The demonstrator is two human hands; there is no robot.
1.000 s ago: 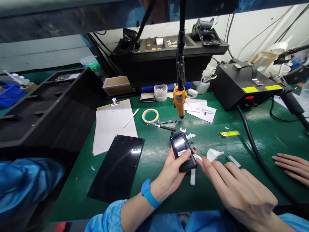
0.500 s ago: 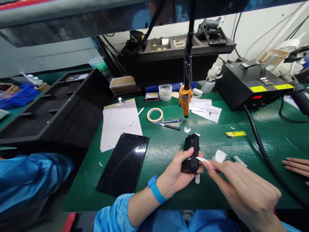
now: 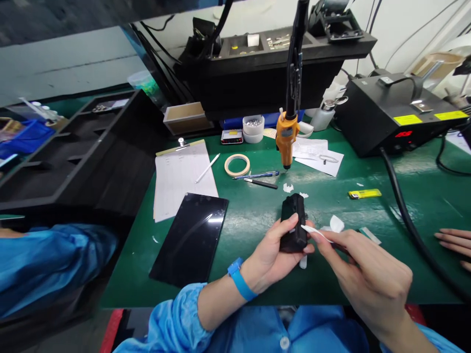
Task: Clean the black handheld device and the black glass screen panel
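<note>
Black handheld device [image 3: 293,223], lower centre of the frame, sits gripped in our left hand [image 3: 274,250], fingers wrapped around its body just above the green desk [image 3: 257,220]. Our right hand [image 3: 368,279] pinches a thin white strip [image 3: 312,230] between fingertips, its free end touching the device's right edge. We note white paper scraps [image 3: 336,223] on the desk just right of the device. An orange electric screwdriver [image 3: 287,139] hangs above centre. A black glass panel [image 3: 191,238] lies left of centre, a yellow lighter [image 3: 365,194] to the right. Another person's hand [image 3: 454,240] rests at the right edge.
</note>
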